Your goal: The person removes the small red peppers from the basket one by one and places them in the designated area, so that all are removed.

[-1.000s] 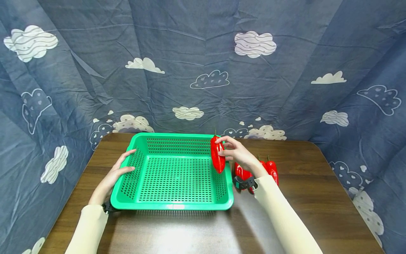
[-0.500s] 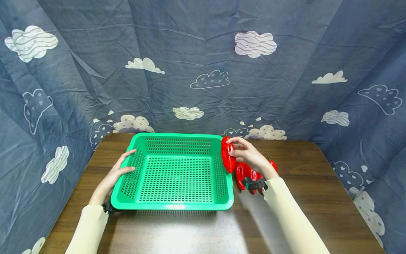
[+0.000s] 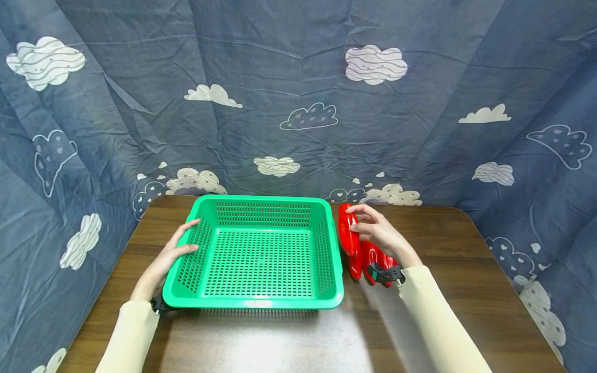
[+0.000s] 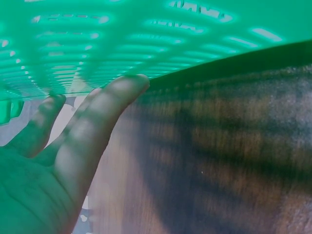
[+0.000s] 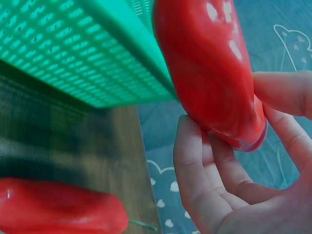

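My right hand (image 3: pixel 379 230) pinches a long, glossy red pepper (image 3: pixel 348 230) between thumb and fingertips, just outside the right rim of a green plastic basket (image 3: pixel 252 303). In the right wrist view the held pepper (image 5: pixel 204 68) is tilted, beside the basket wall. More red peppers (image 3: pixel 355 267) lie on the table under and beside my right hand, partly hidden by the wrist strap. My left hand (image 3: pixel 165 259) rests on the basket's left rim, its fingers fairly straight. In the left wrist view the thumb (image 4: pixel 92 131) meets the green mesh side.
The wooden table (image 3: pixel 466 290) stretches to the right of the peppers and in front of the basket. A dark blue cloth (image 3: pixel 298 145) with white clouds hangs behind it and at both sides.
My right hand has carried the pepper rightward, from over the basket's right end to outside its rim, above the other peppers. The left hand and basket have stayed put.
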The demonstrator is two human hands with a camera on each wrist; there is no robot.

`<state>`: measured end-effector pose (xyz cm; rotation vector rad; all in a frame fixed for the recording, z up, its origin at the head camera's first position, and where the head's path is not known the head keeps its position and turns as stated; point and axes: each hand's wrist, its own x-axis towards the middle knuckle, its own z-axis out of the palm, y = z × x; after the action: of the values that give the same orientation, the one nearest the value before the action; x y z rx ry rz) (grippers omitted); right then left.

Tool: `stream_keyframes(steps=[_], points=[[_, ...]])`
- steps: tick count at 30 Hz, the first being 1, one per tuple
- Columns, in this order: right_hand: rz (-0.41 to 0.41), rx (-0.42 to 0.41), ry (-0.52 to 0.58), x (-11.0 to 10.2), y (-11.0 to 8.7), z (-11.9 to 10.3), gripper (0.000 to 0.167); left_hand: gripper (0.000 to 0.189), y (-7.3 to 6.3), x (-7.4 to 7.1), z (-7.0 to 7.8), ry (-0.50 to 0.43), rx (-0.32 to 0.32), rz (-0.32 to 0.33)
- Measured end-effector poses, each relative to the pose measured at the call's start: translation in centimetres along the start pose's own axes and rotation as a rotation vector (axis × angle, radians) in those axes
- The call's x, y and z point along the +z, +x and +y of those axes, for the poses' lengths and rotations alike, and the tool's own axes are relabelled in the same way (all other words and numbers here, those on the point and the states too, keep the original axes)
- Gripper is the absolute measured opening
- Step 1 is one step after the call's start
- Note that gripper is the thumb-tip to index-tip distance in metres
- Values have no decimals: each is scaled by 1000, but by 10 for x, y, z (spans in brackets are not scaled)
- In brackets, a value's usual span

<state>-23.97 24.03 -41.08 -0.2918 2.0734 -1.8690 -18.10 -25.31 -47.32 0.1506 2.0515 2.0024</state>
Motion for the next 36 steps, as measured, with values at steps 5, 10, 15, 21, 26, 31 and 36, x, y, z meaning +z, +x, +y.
stream_keyframes(steps=[5, 10, 15, 21, 26, 31, 36], points=[[20, 13, -3, -7, -5, 3, 36, 61, 0, 0, 0, 12, 2, 0], [42, 18, -23, -14, -11, 7, 33, 62, 0, -2, 0, 94, 13, 17], [56, 13, -19, -21, -17, 12, 32, 63, 1, -2, 0, 110, 18, 21], [67, 5, -6, -30, -22, 19, 32, 62, 0, -1, 0, 81, 7, 16], [83, 26, -2, -36, -28, 20, 30, 61, 0, -1, 0, 51, 7, 12], [95, 47, 7, -45, -34, 24, 29, 60, 0, -2, 0, 33, 5, 2], [81, 6, -33, -60, -41, 32, 30, 61, 0, -2, 0, 62, 10, 12]])
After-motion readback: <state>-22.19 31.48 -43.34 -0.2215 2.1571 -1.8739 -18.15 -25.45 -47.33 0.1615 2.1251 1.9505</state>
